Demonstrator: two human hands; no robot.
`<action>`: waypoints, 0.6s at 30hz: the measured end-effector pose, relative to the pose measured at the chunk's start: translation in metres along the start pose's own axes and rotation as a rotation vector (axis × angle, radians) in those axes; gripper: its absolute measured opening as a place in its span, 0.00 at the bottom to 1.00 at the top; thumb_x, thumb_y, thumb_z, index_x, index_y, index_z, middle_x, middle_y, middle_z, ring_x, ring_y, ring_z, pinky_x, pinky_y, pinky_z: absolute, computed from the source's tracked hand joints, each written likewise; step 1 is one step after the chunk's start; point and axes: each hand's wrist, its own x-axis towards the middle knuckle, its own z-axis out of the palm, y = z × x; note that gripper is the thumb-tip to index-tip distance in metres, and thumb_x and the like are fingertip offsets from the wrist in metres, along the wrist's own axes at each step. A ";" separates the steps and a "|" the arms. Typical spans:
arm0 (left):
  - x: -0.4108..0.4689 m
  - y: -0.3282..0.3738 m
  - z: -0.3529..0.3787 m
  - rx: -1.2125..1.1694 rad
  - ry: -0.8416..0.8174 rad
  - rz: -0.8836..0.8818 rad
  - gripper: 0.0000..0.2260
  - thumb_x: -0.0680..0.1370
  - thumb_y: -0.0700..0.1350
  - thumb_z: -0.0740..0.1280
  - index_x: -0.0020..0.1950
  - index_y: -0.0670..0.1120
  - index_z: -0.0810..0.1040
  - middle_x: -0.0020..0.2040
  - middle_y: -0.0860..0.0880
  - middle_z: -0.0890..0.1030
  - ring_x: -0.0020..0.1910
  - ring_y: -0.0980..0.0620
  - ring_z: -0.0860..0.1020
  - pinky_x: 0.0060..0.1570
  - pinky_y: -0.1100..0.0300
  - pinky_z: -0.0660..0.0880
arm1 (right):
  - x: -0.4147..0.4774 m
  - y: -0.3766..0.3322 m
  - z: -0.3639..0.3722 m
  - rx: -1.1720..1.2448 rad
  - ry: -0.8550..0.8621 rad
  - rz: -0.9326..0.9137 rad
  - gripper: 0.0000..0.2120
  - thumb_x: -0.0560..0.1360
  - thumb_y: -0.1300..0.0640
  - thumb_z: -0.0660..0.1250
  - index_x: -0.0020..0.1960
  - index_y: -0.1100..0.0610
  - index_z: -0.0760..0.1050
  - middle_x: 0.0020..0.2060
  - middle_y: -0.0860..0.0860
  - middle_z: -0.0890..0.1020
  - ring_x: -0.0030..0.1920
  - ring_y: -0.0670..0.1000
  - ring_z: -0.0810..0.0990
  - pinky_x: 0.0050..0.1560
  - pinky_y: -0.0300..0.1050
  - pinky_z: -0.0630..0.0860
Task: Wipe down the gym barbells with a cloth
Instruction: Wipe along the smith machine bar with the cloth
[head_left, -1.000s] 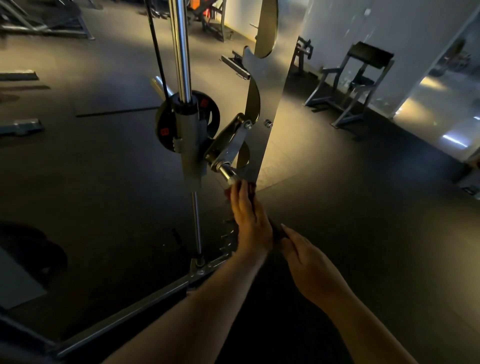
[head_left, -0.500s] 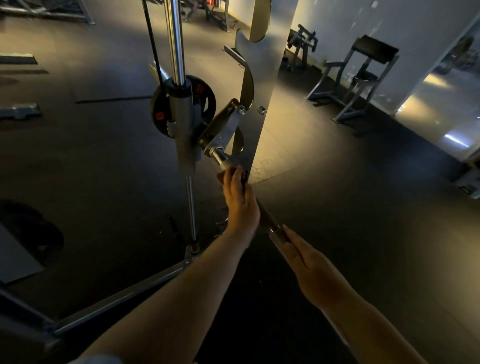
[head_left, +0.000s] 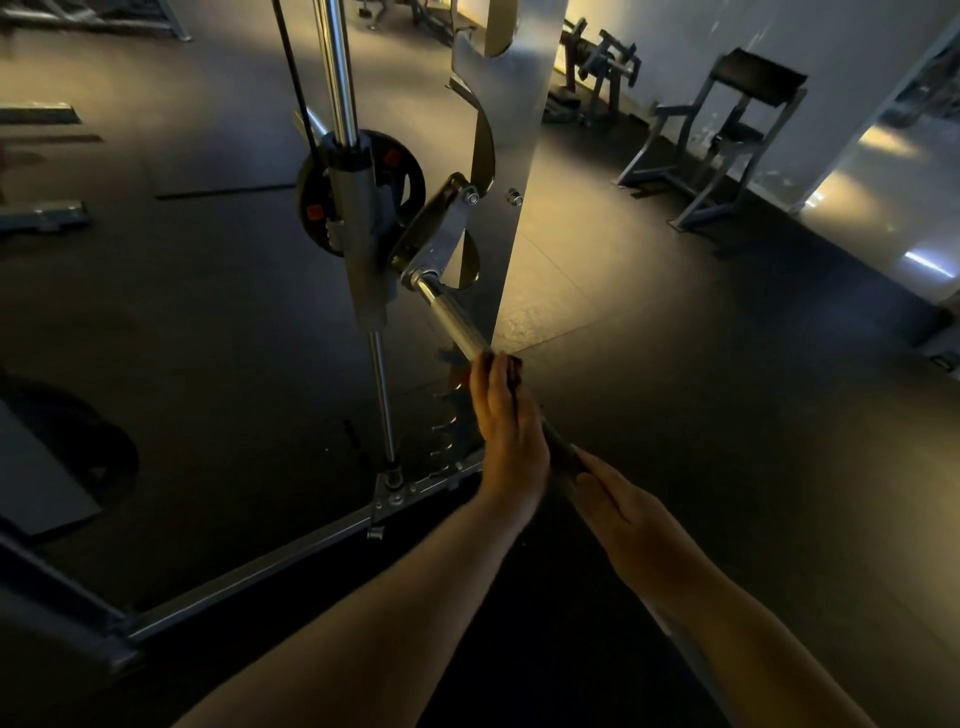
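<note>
The barbell (head_left: 454, 322) is a chrome bar with a knurled section. It runs from the machine's pivoting hook bracket (head_left: 434, 234) down towards me. My left hand (head_left: 506, 431) grips the bar with a dark reddish cloth (head_left: 514, 371) wrapped around it; only an edge of the cloth shows past my fingertips. My right hand (head_left: 623, 506) holds the same bar closer to me, just behind the left hand. The bar under both hands is hidden and in shadow.
A notched steel upright (head_left: 511, 156) and a chrome guide rod (head_left: 337, 78) stand right behind the bar. A black weight plate (head_left: 405, 176) hangs behind the carriage. The machine's base rail (head_left: 249, 571) crosses the dark rubber floor. A padded bench frame (head_left: 727, 135) stands far right.
My left hand with the cloth has slid along the bar towards me, away from the bracket, baring more of the knurled section. The right hand stays on the bar.
</note>
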 end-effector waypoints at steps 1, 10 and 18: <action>-0.012 -0.005 0.004 0.016 -0.028 0.030 0.23 0.87 0.46 0.54 0.79 0.65 0.53 0.78 0.67 0.47 0.73 0.66 0.60 0.68 0.61 0.67 | -0.002 0.001 -0.001 0.031 0.000 -0.007 0.20 0.85 0.43 0.51 0.77 0.37 0.61 0.55 0.38 0.78 0.45 0.36 0.80 0.40 0.30 0.73; 0.003 0.000 0.000 0.031 -0.014 0.011 0.21 0.87 0.44 0.54 0.80 0.57 0.58 0.78 0.63 0.50 0.60 0.78 0.63 0.53 0.72 0.64 | -0.021 0.019 -0.004 0.017 -0.002 0.019 0.20 0.85 0.40 0.49 0.75 0.34 0.60 0.54 0.48 0.79 0.54 0.57 0.82 0.53 0.52 0.81; -0.035 -0.012 0.014 0.004 -0.040 0.002 0.22 0.87 0.46 0.53 0.81 0.58 0.57 0.75 0.70 0.51 0.78 0.54 0.57 0.78 0.44 0.61 | -0.033 0.030 -0.005 0.039 0.006 -0.018 0.23 0.83 0.38 0.50 0.77 0.37 0.61 0.54 0.41 0.78 0.55 0.55 0.82 0.55 0.49 0.81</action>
